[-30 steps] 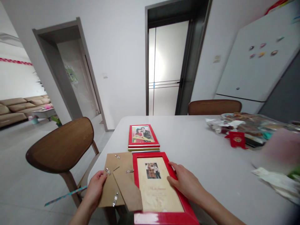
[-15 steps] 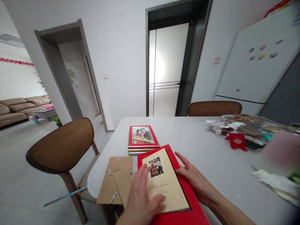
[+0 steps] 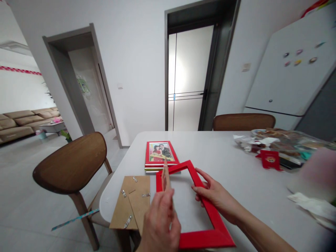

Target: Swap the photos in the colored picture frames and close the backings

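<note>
My right hand (image 3: 216, 196) is closed around the right side of a red picture frame (image 3: 204, 238), thumb on top and fingers underneath. The frame is tilted above the white table, and its opening shows the table through it. In my left hand (image 3: 160, 218) is the cream printed insert card (image 3: 166, 178), turned nearly edge-on over the frame's left side. A brown backing board (image 3: 128, 199) with metal clips lies left of the frame at the table edge. Beyond it sits a small stack of frames, with a photo of a couple in the red top frame (image 3: 160, 163).
On the right of the table (image 3: 252, 196) are a red packet (image 3: 271, 160), plastic-wrapped things (image 3: 296, 138), a pinkish translucent object (image 3: 319, 169) and white tissue (image 3: 313, 206). Wooden chairs stand at the left (image 3: 70, 164) and far side (image 3: 244, 121).
The insert card has come out of the red frame and turned from flat to nearly edge-on in my left hand. My right hand now wraps around the frame's side.
</note>
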`<state>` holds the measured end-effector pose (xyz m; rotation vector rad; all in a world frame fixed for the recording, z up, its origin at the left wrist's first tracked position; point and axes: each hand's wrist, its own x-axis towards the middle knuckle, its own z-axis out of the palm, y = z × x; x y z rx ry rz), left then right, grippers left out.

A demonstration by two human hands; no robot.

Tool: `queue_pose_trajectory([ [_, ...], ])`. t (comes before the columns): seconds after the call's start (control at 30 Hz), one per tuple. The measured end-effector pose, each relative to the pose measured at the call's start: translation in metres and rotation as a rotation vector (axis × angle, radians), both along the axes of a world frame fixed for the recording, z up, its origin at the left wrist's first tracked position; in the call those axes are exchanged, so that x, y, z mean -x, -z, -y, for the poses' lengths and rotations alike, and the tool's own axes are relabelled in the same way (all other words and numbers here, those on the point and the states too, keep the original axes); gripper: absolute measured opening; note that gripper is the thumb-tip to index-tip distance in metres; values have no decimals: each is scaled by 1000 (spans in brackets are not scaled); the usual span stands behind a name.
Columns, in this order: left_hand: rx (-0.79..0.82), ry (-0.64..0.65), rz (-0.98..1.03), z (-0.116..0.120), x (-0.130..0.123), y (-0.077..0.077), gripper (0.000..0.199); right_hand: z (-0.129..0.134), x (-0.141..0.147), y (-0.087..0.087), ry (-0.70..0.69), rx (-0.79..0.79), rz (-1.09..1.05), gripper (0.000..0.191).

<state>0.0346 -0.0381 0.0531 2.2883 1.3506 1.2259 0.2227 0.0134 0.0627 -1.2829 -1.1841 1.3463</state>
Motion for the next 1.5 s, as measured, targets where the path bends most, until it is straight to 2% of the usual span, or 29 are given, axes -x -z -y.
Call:
queue_pose_trajectory([
  [0.1,103,-240,175,0,34,10,44,-8,-17,19,29,-30,253,61],
  [0.2,293,-322,256,1,62,27,42,-14,-29,40,71,-89,537,53],
  [0.3,410,-380,165,3,75,42,46,-16,-33,52,117,-144,787,49],
  [0.37,405,-412,23,4,78,47,47,-15,-33,55,131,-187,907,46],
  [0.53,282,-384,-285,3,79,44,35,-13,-33,58,113,-256,1095,42],
  [0.7,195,-363,-388,2,78,48,32,-14,-34,61,118,-278,1111,40],
  [0.87,116,-150,-441,3,65,55,48,-12,-32,62,130,-333,1130,39],
  [1.0,130,-16,-528,2,47,55,63,-6,-13,57,114,-450,1048,39],
  [1.13,78,-5,-568,-2,34,59,62,0,21,51,-13,-428,835,41],
  [1.23,-36,-8,-532,-6,36,60,56,2,42,44,-64,-399,654,39],
  [1.3,-117,-33,-400,-10,42,54,52,3,49,38,-85,-356,495,38],
  [1.37,-127,-84,-170,-12,48,41,46,4,52,31,-103,-309,309,35],
  [1.43,-29,-178,133,-13,49,26,37,6,54,25,-132,-227,132,32],
  [1.5,143,-250,484,-13,43,13,31,9,56,22,-157,-92,-23,31],
])
